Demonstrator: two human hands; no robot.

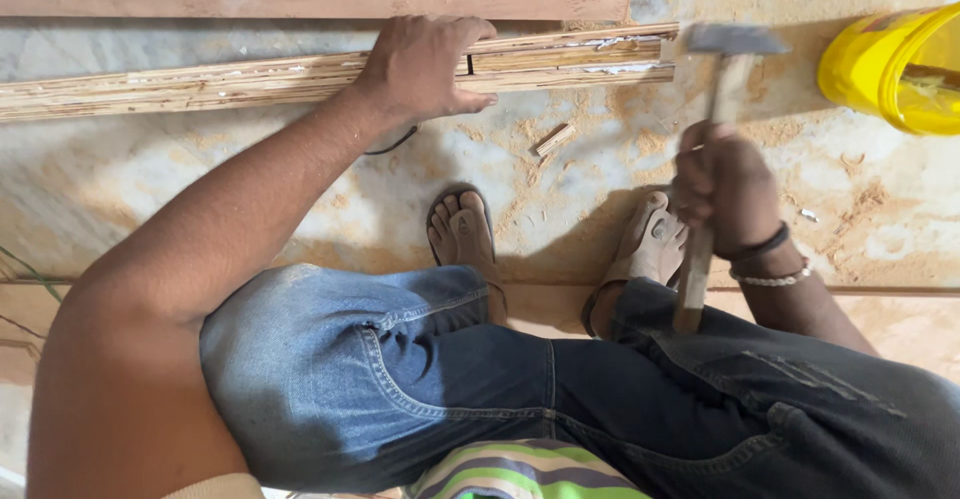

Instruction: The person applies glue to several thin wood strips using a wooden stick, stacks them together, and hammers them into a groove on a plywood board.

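Close to the person are two bent knees in blue jeans (420, 379) and two feet in sandals (465, 234) on the dusty floor (150, 189). At about three o'clock, the right hand (725, 189) is wrapped tight around the wooden handle of a hammer (715, 109). Its metal head looks heavy, so holding low on the handle looks right for a good swing. Farther off, at twelve o'clock, the left hand (425, 64) lies flat with fingers curled over a long wooden strip (250, 79), pressing it down. The strip looks stiff, rough and splintery. A yellow bucket (890, 64) sits at two o'clock.
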